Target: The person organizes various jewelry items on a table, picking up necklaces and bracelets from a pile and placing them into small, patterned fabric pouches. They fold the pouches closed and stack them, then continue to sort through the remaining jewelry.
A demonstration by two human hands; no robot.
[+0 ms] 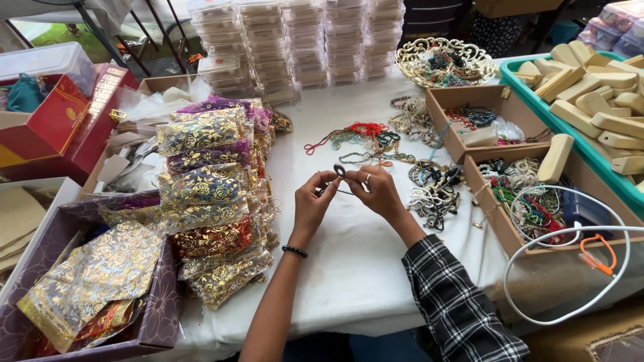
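Pinched between both hands, a small dark ring-shaped bead piece (340, 170) is held up over the white cloth-covered table (335, 268). The left hand (314, 201) is closed narrowly on one side of it, and the right hand (377, 192) is closed narrowly on the other side, so the little piece can be kept steady and seen well. A thin dark cord seems to be held with it, but it is too small to be sure. A black bead bracelet (294, 251) is worn on the left wrist, and a black and white checked sleeve (456, 302) is worn on the right arm.

Just behind the hands, a loose pile of red, green and white bead strings (362, 141) is spread out, near enough to be reached. Shiny gold-flowered gift pouches (208, 181) are stacked to the left, and more are kept in a purple box (157, 315). Brown cardboard trays of beads (500, 221) are set on the right, beside a green tray of pale wooden blocks (597, 100). Stacks of clear plastic boxes (302, 47) are stood at the back.
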